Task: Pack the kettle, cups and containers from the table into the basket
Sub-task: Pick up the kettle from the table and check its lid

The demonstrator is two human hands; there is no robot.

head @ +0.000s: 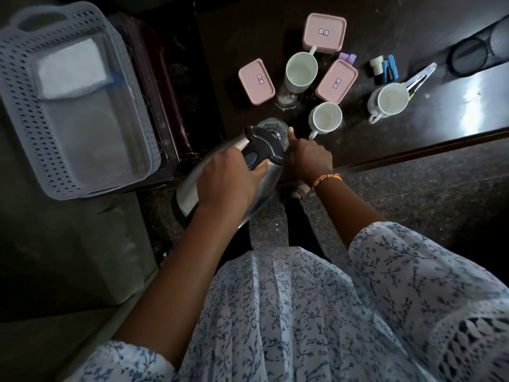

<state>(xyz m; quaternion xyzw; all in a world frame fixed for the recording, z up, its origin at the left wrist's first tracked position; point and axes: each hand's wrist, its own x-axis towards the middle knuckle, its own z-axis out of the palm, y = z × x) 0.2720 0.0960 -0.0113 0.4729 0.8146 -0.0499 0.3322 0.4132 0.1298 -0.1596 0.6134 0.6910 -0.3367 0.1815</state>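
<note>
My left hand (228, 177) grips the black handle of a steel kettle (190, 188), held tilted at the table's near edge. My right hand (307, 155) rests against the kettle's lid end, fingers on its rim; whether it grips is unclear. On the dark table (413, 128) stand three white cups (300, 71) (325, 117) (391, 100) and three pink lidded containers (324, 32) (256, 81) (336, 81). The pale perforated basket (24, 119) sits at left on a low stand, with a clear box and a white cloth inside.
A blue stapler (389, 68), a small white bottle (376, 64), a purple item (347, 57) and metal tongs (420, 75) lie on the table's far right. A black mesh bin (473, 53) lies at the right edge. A dark wooden stand (165, 106) sits between basket and table.
</note>
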